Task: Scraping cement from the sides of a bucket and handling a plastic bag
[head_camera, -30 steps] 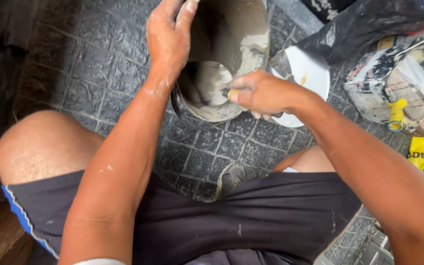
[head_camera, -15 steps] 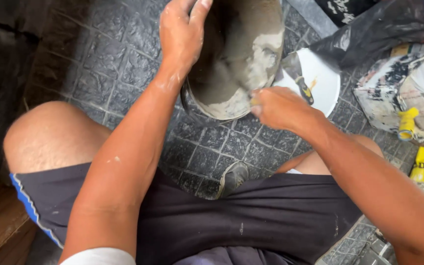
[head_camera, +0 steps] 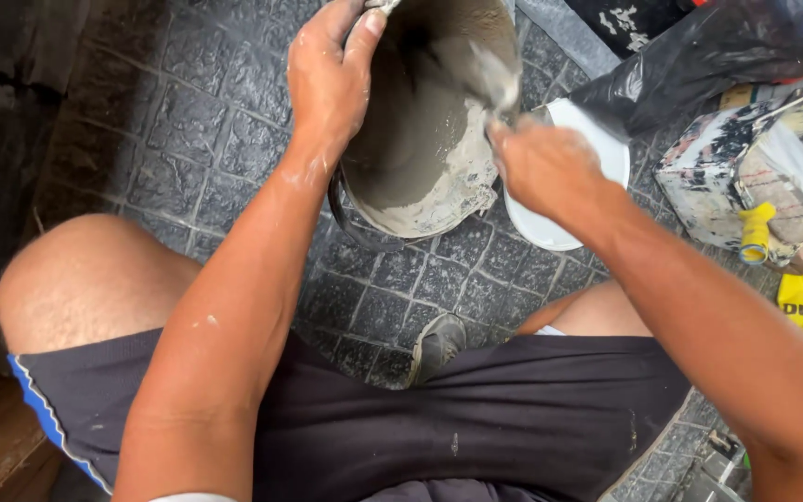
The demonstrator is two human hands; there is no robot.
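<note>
Two hands at work over one tilted bucket (head_camera: 420, 177), mouth tipped toward the wearer, base resting on the dark embossed floor tiles (head_camera: 188, 121). Left hand (head_camera: 327, 79) clamped over the bucket's far-left rim, fingers (head_camera: 364, 28) hooked inside the lip. Right hand (head_camera: 541, 167) clenched round the handle of a small trowel (head_camera: 496, 79), handle hidden in the fist, only the blade showing. Blade reaching up and left from the fist, long axis running diagonally toward the upper inner wall, tip laid against or just off that wall; contact not clear. Right hand nearer the blade's working spot, just outside the bucket's right rim; left hand across the opening from it.

Grey mortar (head_camera: 429, 186) smeared rough and wet-looking over the lower inner wall, paler and crusted at the near lip. Bucket round, dark, caked outside. White round lid (head_camera: 587, 139) flat on the floor just behind the right hand, partly covered by it. Black plastic bag (head_camera: 699, 51) and paint-spattered carton (head_camera: 727, 167) off to the right, well apart from the bucket.
</note>
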